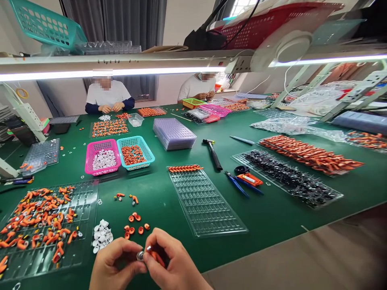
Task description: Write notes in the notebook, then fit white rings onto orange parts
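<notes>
Lying left to right on the green table [160, 209], overhung by a lit shelf [121, 60], are orange parts [30, 220] and white caps [102, 235]; next, the left hand [117, 259] pinches a silvery piece [139, 255], the right hand [172, 259] an orange piece [158, 259]; then come a clear tray [208, 203] and black pile [290, 177]. Both held pieces are partly hidden.

In the right hand [178, 262] sits an orange plastic piece [159, 258]; behind it lie small round orange cups [140, 230], with a pile of white round caps [102, 235] to their left. Farther back, a pink plastic basket [104, 172] stands left of a turquoise plastic basket [138, 165]; right of the cups lies a long clear ribbed tray [208, 205]
</notes>
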Demonstrator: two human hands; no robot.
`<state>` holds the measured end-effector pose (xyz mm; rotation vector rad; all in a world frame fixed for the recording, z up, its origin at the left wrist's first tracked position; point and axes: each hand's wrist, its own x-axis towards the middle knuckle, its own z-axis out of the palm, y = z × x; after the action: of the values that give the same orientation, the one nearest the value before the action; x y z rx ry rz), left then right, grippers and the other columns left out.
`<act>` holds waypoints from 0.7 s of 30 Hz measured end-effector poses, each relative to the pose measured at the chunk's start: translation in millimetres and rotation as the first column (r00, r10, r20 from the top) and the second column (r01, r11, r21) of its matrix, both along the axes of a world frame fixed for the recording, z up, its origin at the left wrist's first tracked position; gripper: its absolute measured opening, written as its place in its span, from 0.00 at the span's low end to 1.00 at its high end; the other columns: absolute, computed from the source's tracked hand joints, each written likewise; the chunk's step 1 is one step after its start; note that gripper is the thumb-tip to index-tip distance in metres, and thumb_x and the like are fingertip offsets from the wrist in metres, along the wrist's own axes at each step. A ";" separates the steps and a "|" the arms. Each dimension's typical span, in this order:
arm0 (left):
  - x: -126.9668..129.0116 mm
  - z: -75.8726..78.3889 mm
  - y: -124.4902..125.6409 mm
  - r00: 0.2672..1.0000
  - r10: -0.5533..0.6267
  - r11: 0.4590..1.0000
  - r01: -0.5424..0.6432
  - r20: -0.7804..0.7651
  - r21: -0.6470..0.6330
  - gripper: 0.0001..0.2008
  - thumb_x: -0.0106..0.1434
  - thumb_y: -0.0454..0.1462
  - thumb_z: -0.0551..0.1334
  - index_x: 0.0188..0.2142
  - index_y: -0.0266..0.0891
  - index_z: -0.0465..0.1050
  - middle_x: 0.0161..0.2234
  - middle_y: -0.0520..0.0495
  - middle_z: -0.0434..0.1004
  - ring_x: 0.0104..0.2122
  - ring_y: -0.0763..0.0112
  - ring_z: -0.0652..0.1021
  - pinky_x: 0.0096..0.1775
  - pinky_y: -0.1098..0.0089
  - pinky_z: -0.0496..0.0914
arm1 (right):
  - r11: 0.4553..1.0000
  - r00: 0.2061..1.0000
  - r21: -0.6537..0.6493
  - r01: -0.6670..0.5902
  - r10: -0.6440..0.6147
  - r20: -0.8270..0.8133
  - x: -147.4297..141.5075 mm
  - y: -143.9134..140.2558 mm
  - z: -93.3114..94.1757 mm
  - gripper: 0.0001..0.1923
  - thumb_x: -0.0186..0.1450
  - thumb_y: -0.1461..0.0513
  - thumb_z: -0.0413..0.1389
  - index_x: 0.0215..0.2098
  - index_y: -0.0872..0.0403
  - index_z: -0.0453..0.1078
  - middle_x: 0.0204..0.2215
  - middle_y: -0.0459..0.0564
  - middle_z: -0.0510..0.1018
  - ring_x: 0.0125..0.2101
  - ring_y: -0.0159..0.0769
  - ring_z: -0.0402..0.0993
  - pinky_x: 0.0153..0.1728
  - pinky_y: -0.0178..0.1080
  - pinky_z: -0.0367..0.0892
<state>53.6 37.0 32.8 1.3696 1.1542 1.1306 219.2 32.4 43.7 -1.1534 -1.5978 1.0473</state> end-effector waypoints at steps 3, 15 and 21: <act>-3.2 -1.4 1.6 0.998 -0.039 0.996 0.042 -0.045 0.084 0.08 0.50 0.42 0.75 0.30 0.46 0.82 0.25 0.52 0.81 0.25 0.70 0.80 0.29 0.77 0.74 | 0.999 1.000 -0.024 -0.023 0.023 0.001 -0.5 1.2 0.5 0.05 0.59 0.64 0.51 0.25 0.52 0.60 0.22 0.41 0.62 0.22 0.29 0.58 0.22 0.32 0.55; 0.9 -2.3 -0.7 0.986 0.051 0.936 0.008 -0.159 0.351 0.09 0.58 0.48 0.69 0.31 0.46 0.80 0.24 0.53 0.81 0.23 0.72 0.80 0.27 0.78 0.74 | 0.983 0.997 -0.163 -0.081 0.079 -0.020 0.8 1.4 3.8 0.05 0.58 0.60 0.51 0.26 0.53 0.60 0.22 0.42 0.62 0.22 0.30 0.57 0.23 0.34 0.54; -1.4 -5.3 -6.5 0.976 0.112 0.925 -0.033 -0.188 0.380 0.09 0.60 0.48 0.67 0.39 0.51 0.77 0.27 0.58 0.82 0.24 0.74 0.81 0.31 0.80 0.75 | 0.975 0.994 -0.204 -0.083 0.065 -0.093 0.2 1.8 4.2 0.06 0.58 0.60 0.52 0.26 0.53 0.59 0.22 0.41 0.61 0.22 0.29 0.56 0.23 0.34 0.54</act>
<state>52.2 30.5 27.5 1.7860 1.1829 1.3360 219.4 34.2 47.9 -1.1761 -1.5001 1.3206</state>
